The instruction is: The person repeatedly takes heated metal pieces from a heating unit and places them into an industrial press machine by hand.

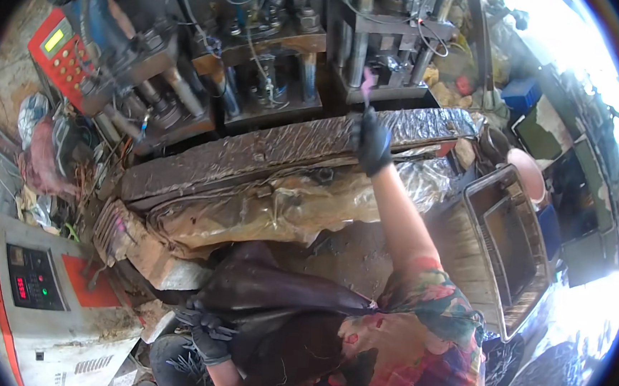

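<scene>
My right hand [372, 143], in a dark glove, reaches forward over a long wrapped beam [255, 150]. Its fingers are closed round a thin dark tool, mostly hidden in the grip. A bright pinkish-purple piece [367, 81] shows past the fingers, in front of the right-hand press [388, 48]. Low on the left, my left hand [208, 335], also in a dark glove, lies beside the dark apron [274, 291] over my lap. Its fingers look loosely stretched, with nothing I can make out in them.
More presses [268, 61] with posts and hoses line the back. A red keypad box [60, 61] hangs at the far left. Nearer stands a white machine cabinet [55, 333] with a display. On the right are a metal-framed basket [492, 306] and a pink basin [526, 176].
</scene>
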{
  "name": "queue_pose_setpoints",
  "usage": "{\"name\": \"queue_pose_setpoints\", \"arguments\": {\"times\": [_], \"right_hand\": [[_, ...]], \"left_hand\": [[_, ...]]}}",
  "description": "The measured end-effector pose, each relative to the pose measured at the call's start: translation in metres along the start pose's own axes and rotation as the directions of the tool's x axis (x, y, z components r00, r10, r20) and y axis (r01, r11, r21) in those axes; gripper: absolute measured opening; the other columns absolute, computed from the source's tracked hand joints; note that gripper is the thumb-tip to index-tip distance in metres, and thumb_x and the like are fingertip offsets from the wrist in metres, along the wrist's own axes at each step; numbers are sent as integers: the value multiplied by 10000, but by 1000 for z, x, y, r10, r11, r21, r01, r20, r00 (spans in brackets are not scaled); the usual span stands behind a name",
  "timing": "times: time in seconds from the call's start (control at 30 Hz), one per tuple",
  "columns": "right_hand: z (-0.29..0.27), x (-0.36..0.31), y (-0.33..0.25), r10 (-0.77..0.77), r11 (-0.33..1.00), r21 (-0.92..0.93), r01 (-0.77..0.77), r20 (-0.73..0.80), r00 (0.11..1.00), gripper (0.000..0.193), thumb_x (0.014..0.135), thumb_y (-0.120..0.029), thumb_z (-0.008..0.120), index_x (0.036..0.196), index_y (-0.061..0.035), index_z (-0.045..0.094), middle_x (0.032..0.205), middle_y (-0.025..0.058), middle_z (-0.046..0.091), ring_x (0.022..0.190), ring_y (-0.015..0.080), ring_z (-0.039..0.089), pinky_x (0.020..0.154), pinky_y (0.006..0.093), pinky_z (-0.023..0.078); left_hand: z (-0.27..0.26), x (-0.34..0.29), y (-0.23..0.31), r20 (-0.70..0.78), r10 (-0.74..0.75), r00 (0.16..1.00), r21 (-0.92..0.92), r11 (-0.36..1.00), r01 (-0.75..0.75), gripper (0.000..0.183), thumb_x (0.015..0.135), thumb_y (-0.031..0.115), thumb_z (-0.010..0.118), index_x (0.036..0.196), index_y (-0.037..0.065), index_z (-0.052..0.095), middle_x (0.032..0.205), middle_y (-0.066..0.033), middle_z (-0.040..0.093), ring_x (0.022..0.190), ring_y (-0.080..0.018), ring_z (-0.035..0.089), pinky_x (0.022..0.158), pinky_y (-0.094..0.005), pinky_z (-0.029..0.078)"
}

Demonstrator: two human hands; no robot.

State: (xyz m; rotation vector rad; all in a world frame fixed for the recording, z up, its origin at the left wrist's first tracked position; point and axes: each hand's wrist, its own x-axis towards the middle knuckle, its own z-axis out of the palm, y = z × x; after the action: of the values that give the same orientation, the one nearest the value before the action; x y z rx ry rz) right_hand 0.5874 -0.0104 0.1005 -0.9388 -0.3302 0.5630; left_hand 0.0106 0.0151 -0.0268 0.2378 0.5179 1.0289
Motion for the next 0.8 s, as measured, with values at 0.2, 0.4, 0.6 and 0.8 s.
{"name": "queue_pose_setpoints", "arguments": {"times": [0.2,0.4,0.6,0.8], "right_hand": [[-5,111,-34,34,998,63,-25,-140,990,360,961,-403,443,916,-78,592,654,17,580,493,121,498,456,225,399],[-10,149,-23,-11,999,44,26,-314,949,348,970,-382,418,992,-82,592,687,57,614,478,159,539,405,253,406],[-22,164,-29,28,991,131,15,-318,948,320,979,-368,361,955,-114,554,626,91,611,409,200,514,368,301,411],[-29,157,-34,-11,986,153,69,-352,936,235,962,-317,436,990,-119,558,643,43,567,451,138,487,386,253,370]], "left_hand": [[-14,9,-3,-35,74,997,157,985,-67,457,923,153,533,1357,186,394,1134,-27,573,657,-61,466,549,-217,460],[-4,15,-8,-46,84,995,159,984,-75,464,919,143,540,1359,199,404,1125,-19,574,672,-70,475,573,-212,471],[34,10,-16,2,102,995,202,974,-100,446,926,118,521,1352,199,418,1188,-37,565,705,-87,505,595,-227,486],[15,8,-5,-32,114,993,223,969,-104,282,926,213,546,1167,85,474,873,-10,496,664,-100,474,599,-248,454]]}}
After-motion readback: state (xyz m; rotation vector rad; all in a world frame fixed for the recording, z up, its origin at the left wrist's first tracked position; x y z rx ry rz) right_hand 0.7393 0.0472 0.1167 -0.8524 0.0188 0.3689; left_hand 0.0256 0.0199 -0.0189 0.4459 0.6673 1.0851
